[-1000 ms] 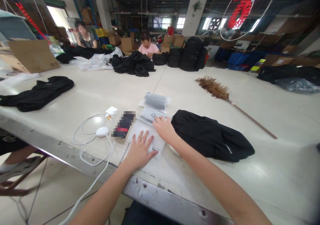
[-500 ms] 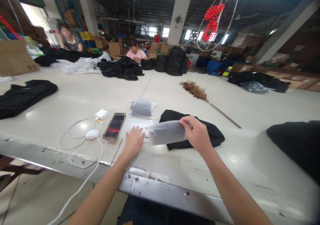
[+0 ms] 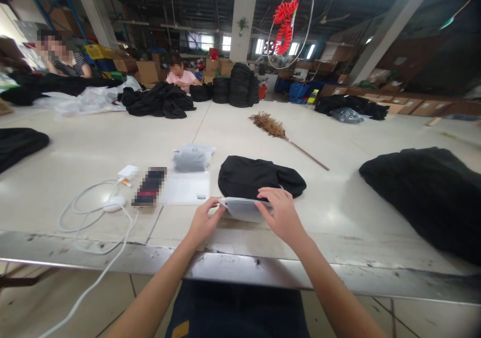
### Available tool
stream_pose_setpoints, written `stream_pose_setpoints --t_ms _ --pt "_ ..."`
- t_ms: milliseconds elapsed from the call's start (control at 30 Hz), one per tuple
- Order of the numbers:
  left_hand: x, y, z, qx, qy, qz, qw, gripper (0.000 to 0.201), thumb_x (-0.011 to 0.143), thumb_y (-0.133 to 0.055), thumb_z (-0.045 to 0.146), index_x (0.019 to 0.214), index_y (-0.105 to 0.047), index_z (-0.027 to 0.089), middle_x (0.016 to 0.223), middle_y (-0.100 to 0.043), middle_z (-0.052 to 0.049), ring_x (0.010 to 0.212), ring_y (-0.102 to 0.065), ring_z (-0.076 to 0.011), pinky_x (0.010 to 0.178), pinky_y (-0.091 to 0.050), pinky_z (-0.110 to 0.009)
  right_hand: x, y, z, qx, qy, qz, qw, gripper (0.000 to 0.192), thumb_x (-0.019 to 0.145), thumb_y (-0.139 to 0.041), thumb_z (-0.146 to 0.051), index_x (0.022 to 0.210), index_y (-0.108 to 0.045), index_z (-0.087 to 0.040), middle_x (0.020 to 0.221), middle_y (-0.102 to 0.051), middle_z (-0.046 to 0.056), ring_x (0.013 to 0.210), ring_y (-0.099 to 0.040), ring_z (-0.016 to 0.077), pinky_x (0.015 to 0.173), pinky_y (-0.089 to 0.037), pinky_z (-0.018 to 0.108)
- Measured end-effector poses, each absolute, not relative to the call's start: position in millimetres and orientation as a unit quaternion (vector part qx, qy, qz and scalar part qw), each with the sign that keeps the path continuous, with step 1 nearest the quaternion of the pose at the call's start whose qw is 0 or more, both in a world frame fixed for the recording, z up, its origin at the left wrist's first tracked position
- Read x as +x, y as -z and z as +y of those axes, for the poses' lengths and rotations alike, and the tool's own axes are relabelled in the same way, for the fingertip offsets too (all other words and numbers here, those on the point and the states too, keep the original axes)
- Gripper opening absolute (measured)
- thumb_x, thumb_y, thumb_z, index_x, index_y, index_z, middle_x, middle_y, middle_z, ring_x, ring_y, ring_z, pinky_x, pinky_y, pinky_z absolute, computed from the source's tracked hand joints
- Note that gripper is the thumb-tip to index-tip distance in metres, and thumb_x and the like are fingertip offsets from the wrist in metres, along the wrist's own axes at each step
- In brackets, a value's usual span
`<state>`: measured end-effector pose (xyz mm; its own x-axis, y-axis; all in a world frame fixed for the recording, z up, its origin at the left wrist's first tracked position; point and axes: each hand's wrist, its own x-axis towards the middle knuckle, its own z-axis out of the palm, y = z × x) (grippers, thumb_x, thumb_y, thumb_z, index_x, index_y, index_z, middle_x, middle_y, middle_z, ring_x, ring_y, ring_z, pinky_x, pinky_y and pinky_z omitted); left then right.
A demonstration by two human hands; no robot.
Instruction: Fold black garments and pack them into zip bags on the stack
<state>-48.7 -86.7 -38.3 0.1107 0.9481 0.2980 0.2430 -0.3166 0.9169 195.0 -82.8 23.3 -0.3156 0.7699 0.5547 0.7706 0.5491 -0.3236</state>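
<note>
My left hand point(image 3: 203, 221) and my right hand point(image 3: 280, 213) hold a flat clear plastic bag point(image 3: 242, 208) between them, just above the table near its front edge. The left fingers pinch the bag's left end, the right hand grips its right side from above. Just behind the bag lies a folded black garment point(image 3: 259, 176). A stack of flat plastic bags point(image 3: 186, 188) lies to the left, with a filled bag point(image 3: 191, 157) behind it.
A phone point(image 3: 149, 186), a white charger point(image 3: 128, 172) and its looped cable point(image 3: 86, 212) lie at the left. A feather duster point(image 3: 280, 132) lies mid-table. Black garment piles sit at right point(image 3: 424, 192) and far left point(image 3: 18, 145). Two people sit at the far side.
My right hand lifted a plastic bag off the stack and brought it toward me. My left hand left the stack and took the bag's left end. The view swung right.
</note>
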Motion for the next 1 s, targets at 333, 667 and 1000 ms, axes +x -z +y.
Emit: stream_pose_setpoints --t_ms 333,667,1000 --pt "-55 48 -94 0.655 -0.493 0.487 0.301 0.019 0.094 -0.053 0.033 0.093 -0.067 0.02 0.09 -0.073 -0.004 0.085 -0.067 -0.0188 0.08 -0.05 -0.029 108 -37 -75 -0.34 0.044 -0.915 0.213 0.022 0.101 -0.046 -0.027 0.09 -0.063 -0.019 0.089 -0.069 0.005 0.088 -0.059 0.019 0.094 -0.035 0.037" --pt "-58 50 -91 0.62 -0.498 0.521 0.31 0.023 0.095 -0.05 0.039 0.092 -0.063 0.02 0.076 -0.067 -0.001 0.071 -0.062 -0.0166 0.066 -0.045 -0.026 170 -37 -69 -0.424 0.065 -0.884 0.185 0.02 0.099 -0.042 -0.017 0.088 -0.058 -0.019 0.091 -0.062 0.007 0.085 -0.055 0.0208 0.087 -0.037 0.036" --pt "-58 50 -94 0.624 -0.492 0.533 0.289 0.021 0.095 -0.049 0.038 0.09 -0.061 0.021 0.075 -0.064 0.001 0.07 -0.058 -0.0163 0.067 -0.043 -0.027 243 -30 -82 -0.496 0.047 -0.838 0.222 0.022 0.101 -0.039 -0.023 0.09 -0.058 -0.021 0.097 -0.062 0.008 0.087 -0.058 0.0227 0.081 -0.039 0.037"
